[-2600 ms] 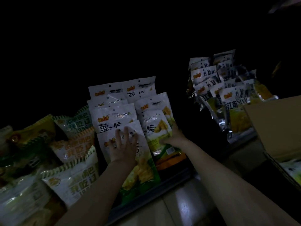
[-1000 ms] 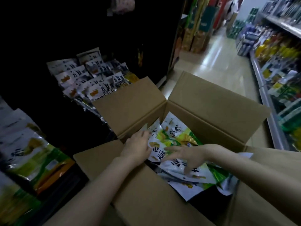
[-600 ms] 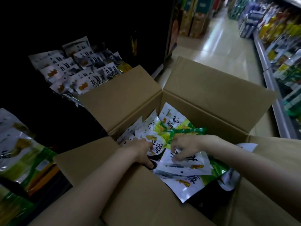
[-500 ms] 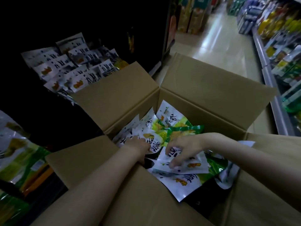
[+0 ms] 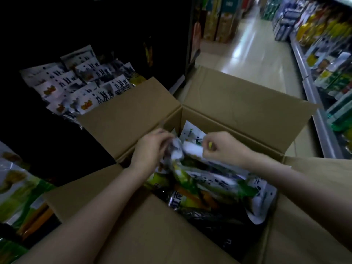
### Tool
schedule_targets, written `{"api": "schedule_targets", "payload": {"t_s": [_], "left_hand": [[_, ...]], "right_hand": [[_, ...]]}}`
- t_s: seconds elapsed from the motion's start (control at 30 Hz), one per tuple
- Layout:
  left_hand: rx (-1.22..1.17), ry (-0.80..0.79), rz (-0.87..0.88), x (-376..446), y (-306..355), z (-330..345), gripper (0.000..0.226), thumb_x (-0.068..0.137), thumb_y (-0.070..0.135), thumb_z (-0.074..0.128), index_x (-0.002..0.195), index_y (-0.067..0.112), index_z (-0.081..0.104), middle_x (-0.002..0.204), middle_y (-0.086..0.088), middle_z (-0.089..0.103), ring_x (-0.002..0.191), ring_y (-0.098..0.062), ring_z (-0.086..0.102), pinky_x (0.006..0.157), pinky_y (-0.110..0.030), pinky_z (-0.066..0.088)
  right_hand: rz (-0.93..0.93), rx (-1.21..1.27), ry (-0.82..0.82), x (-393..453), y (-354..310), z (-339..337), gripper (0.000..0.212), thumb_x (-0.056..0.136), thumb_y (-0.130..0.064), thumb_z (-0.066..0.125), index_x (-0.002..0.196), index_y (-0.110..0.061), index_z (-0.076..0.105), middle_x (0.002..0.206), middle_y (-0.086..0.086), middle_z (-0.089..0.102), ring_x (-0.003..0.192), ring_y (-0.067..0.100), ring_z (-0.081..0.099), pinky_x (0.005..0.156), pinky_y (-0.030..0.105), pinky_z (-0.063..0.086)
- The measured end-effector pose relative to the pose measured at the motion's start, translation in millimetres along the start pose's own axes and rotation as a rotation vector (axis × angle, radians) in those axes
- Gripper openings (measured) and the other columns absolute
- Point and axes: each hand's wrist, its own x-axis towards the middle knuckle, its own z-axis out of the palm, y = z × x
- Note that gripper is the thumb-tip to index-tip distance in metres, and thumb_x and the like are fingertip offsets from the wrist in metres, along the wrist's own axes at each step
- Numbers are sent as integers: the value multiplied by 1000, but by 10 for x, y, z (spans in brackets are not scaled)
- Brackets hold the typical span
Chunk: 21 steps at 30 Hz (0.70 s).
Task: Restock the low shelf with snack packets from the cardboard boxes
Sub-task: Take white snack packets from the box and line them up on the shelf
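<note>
Cardboard box [image 5: 238,103] open, flaps out, beside the low shelf [image 5: 80,88]. Both hands over its far end, on one bundle of snack packets [image 5: 190,168] lifted partly above the rest. Left hand [image 5: 150,147]: fingers curled round the bundle's left edge. Right hand [image 5: 221,147]: fingers pinching its white top edge.

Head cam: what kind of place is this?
Most likely a supermarket or grocery aisle during restocking. Stocked shelves line the right side of a tiled aisle floor, snack packets fill a low shelf on the left, and both hands work in an open cardboard box of packets.
</note>
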Motion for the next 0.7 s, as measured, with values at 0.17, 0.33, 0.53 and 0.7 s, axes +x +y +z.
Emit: {"api": "schedule_targets", "payload": {"t_s": [0.17,0.33,0.53,0.7], "left_hand": [[-181,175,122,222,219,-616,14,92,7,52,93,13,64,100,5,55,89,-1,52,78,-3,36],[-315,118,88,174,119,-1159,16,99,17,43,93,23,58,124,7,44,116,6,47,88,-9,43],[-626,205,-141,-229,-112,-1548,19,99,17,40,91,21,57,93,-10,59,82,-10,62,71,-18,51],[-645,336,-108,-434,-255,-2106,30,101,9,39,88,27,59,83,-19,55,76,-26,57,66,-27,48]], "right_hand": [[70,627,240,105,-262,-518,32,89,3,49,60,-11,48,60,1,47,44,2,43,44,13,35],[-36,1012,233,303,-868,-668,36,93,0,43,60,-11,34,55,4,25,39,11,26,38,15,23],[-142,967,78,653,-1627,-271,26,97,-9,46,72,-8,52,67,9,46,52,13,50,51,22,43],[-423,806,-31,802,-2315,-246,33,93,1,51,125,-2,55,109,5,63,87,-4,63,78,14,52]]}}
